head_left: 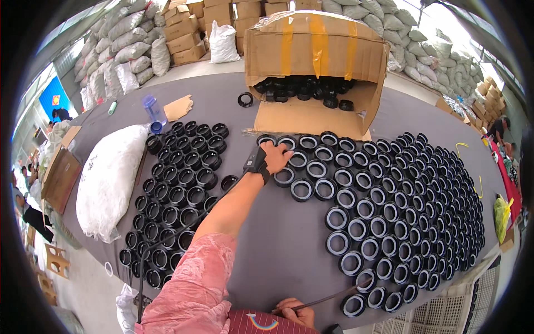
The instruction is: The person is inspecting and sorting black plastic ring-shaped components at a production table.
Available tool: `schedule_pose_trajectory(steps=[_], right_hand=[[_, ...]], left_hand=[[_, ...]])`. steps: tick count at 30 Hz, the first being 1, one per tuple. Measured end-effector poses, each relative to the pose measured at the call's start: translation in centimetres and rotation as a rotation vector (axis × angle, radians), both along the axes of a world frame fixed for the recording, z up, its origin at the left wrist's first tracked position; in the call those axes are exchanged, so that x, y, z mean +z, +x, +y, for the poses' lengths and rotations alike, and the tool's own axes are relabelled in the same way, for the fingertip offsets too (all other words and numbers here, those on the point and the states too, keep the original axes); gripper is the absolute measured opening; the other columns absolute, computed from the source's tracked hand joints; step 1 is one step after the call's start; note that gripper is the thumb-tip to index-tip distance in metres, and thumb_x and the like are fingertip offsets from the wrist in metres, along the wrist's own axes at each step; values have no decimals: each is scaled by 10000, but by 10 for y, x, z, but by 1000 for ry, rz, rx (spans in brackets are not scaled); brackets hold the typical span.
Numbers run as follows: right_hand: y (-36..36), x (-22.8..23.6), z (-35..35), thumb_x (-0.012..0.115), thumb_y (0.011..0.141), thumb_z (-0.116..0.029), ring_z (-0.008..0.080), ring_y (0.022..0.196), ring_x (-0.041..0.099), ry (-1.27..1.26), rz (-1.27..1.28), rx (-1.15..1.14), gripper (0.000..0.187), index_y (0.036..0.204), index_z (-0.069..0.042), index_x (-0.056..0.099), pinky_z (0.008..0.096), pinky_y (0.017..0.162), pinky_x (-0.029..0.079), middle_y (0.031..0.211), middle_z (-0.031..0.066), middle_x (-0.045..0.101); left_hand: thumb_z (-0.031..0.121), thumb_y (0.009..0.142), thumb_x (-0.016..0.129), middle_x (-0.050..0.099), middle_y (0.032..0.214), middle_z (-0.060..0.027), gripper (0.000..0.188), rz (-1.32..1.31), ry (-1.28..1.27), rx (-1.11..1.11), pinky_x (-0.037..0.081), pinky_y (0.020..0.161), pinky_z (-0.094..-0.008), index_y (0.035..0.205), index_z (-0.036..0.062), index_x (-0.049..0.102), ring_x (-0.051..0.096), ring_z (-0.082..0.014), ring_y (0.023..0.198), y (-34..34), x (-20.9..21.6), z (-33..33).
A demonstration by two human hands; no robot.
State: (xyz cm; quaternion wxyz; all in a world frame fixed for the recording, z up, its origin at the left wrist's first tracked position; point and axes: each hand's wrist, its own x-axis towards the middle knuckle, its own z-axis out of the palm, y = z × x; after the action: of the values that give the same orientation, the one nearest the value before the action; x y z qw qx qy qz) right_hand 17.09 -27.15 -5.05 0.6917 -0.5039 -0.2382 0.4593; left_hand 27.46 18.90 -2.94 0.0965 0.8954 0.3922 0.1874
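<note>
My left arm, in a pink patterned sleeve with a black device strapped at the wrist, reaches to the middle of the table. My left hand [275, 157] rests palm down with fingers apart, at the edge of a group of black rings with pale inner linings [298, 160]. Its fingertips touch or nearly touch the closest rings; what lies under the palm is hidden. Low in front of my body, my right hand [299, 313] is closed around a thin dark rod [334, 296]. The rod slants up to the right over the nearest lined rings.
Black rings without pale linings [187, 177] stand left of my arm. Beyond lies an opened cardboard box [317, 44] holding black rings. A stuffed white sack [111, 181], a clear bottle [153, 108] and a cardboard scrap [178, 108] occupy the left side. A dark cable [167, 240] runs beside my arm.
</note>
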Motion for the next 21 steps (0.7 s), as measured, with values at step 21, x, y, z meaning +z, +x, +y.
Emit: schedule_pose_trajectory(steps=[21], right_hand=[[6,-5,-4,505,1011,-64,221,876,667,186,-361,-227,132,989,29,597,367,826,542,964,156,672]], left_hand=[[501,950,566,618,1076,-211,478,6,-156,-157,474,881,-515,1334,218,601,579,-388,1061,-110,17,-233]])
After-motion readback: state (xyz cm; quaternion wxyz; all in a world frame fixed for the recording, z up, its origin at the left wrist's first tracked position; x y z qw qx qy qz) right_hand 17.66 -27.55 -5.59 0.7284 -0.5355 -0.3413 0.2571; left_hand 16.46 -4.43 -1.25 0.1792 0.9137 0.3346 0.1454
